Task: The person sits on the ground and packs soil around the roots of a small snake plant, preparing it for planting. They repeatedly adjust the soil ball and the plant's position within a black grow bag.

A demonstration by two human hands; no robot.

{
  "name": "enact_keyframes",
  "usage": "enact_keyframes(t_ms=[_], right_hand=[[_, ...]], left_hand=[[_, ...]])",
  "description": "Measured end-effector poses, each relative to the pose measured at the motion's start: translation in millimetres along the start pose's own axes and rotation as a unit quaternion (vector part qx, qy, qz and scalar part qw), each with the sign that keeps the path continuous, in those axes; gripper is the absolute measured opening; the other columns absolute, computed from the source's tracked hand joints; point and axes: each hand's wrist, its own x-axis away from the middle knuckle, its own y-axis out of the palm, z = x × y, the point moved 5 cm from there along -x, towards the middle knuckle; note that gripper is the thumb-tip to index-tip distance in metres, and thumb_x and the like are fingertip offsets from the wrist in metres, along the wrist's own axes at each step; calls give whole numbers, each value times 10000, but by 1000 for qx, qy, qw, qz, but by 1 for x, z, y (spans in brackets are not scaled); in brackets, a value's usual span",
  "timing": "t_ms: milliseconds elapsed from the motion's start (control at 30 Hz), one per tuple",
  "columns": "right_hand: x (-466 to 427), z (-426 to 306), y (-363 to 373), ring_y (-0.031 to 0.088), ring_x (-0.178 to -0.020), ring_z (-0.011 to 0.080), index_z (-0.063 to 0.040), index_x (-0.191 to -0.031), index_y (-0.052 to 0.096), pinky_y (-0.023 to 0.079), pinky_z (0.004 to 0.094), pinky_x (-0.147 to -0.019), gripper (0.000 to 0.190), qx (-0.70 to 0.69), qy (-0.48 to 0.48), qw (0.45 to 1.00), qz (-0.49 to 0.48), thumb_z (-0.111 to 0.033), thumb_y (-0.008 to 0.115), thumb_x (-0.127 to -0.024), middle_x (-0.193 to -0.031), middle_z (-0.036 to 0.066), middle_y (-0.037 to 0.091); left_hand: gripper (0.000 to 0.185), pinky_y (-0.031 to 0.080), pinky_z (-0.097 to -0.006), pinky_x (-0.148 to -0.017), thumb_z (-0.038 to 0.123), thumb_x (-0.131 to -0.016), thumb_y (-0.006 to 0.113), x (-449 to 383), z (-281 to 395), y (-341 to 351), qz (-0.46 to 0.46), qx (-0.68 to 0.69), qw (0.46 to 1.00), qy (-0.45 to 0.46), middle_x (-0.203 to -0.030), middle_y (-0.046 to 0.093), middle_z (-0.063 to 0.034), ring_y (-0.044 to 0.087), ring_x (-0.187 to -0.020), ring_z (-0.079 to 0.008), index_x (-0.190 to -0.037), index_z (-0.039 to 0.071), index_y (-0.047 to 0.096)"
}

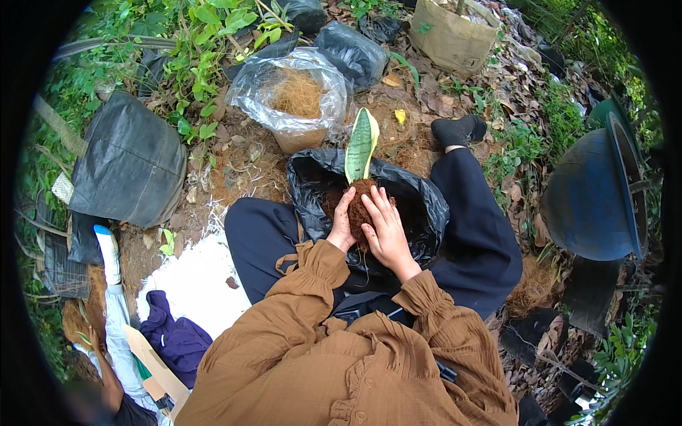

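Between my two hands is a ball of brown coconut fibre (360, 210), packed about the base of a snake plant leaf (362, 145). The green leaf has pale yellow edges and points away from me. My left hand (342, 221) cups the ball's left side. Against its right side and top lies my right hand (388, 229), fingers fairly straight. Underneath, a black plastic bag (434, 205) gapes between my legs, with dark brown material partly visible inside. Loose fibres hang from the ball. My palms hide much of its sides.
Beyond the black bag stands a clear plastic bag (242, 90) of coconut fibre (298, 95). A dark grow bag (128, 160) is at left, a blue pot (583, 186) at right. A white sack (186, 271) and purple cloth (173, 338) lie left, near another person (109, 367).
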Motion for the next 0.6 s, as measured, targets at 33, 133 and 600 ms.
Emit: enact_keyframes(t_ms=[33, 133, 600], right_hand=[[1, 0, 2, 237, -1460, 342, -81, -1448, 418, 167, 485, -1178, 533, 6, -1, 1000, -2, -173, 540, -938, -1539, 163, 336], [1, -1, 7, 245, -1457, 330, -122, -1447, 437, 131, 519, -1180, 520, 41, -11, 999, 9, -252, 530, -952, -1540, 125, 344], [20, -7, 16, 291, -1438, 296, -220, -1356, 562, 153, 548, -1170, 446, 98, -72, 993, 7, -262, 585, -913, -1525, 86, 374]], left_hand=[[397, 508, -410, -936, 386, -965, 528, 0, -1, -2, 8, 0, 1000, -3, -1187, 653, -87, 637, -1069, -235, -1217, 86, 593], [380, 513, -395, -920, 378, -970, 528, -1, -3, -6, 17, -38, 999, 4, -1169, 657, -84, 638, -1059, -223, -1201, 84, 602], [437, 559, -400, -807, 454, -932, 542, -2, 3, -13, 67, -35, 997, -4, -1019, 675, -108, 669, -885, -253, -1152, 82, 612]])
